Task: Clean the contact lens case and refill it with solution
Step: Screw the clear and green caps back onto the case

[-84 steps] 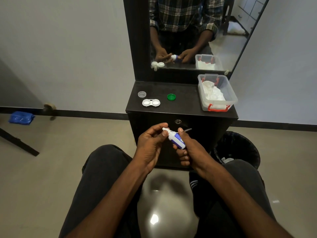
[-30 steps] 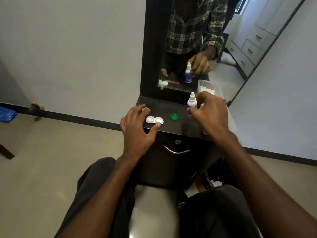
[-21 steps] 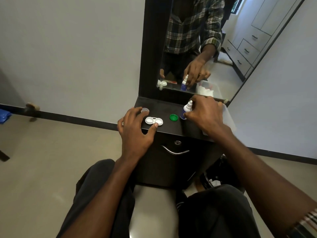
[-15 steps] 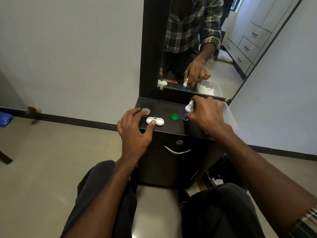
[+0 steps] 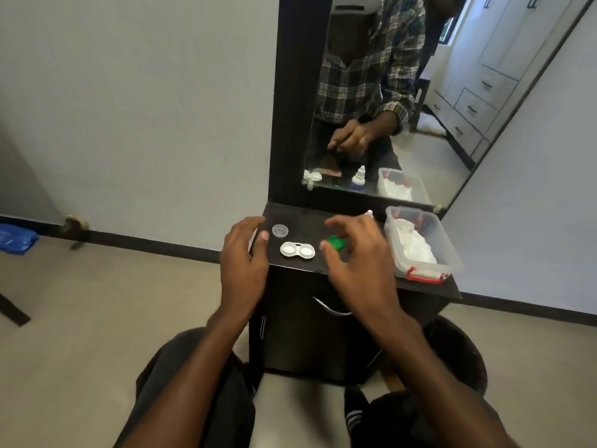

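White plastic, the open contact lens case (image 5: 297,250) lies flat on the dark cabinet top (image 5: 303,218), both round wells facing up, near the front edge and between the two hands. Its clear cap (image 5: 279,230) sits just behind and to the left of it, apart from the case. The green cap (image 5: 336,244) lies to the right of the case, close beside it, at the fingertips of the right hand (image 5: 358,253). That hand hovers over the cabinet top with fingers spread and loosely bent, thumb and forefinger either side of the green cap; whether they actually touch it cannot be told. The left hand (image 5: 244,257) is at the left front corner of the top, fingers relaxed and apart, gripping nothing, its thumb pointing toward the case without reaching it. Behind the right hand only the white tip of the solution bottle (image 5: 369,213) shows; the mirror (image 5: 387,92) reflects the bottle standing upright. At the right end of the top stands a clear plastic box (image 5: 449,253) with red latches, holding white tissue. Dark trousers and a tiled floor fill the lower part of the view.
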